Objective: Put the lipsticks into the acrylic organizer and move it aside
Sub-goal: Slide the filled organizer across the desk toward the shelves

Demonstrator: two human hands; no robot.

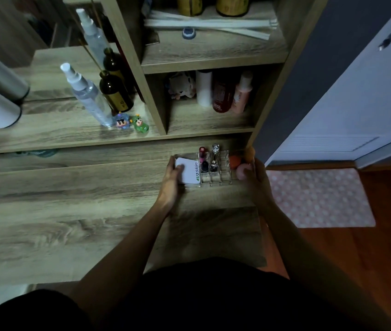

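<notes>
White "U2skin" box (188,173) in acrylic organizer (216,180).

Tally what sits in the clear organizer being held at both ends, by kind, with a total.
In the acrylic organizer, gripped by the left hand and right hand:
Lipsticks: 3
White card box: 1
Makeup sponges: 2
Total: 6

Organizer (216,174) sits on the desk (70,211) at its far right, below the shelf unit (211,125). Left hand (171,182) on its left end, right hand (257,180) on its right end. Lipsticks (210,158) upright in middle slots; card (188,173) in left section, sponges (238,167) in right. Mat (321,199) on floor to the right.
</notes>
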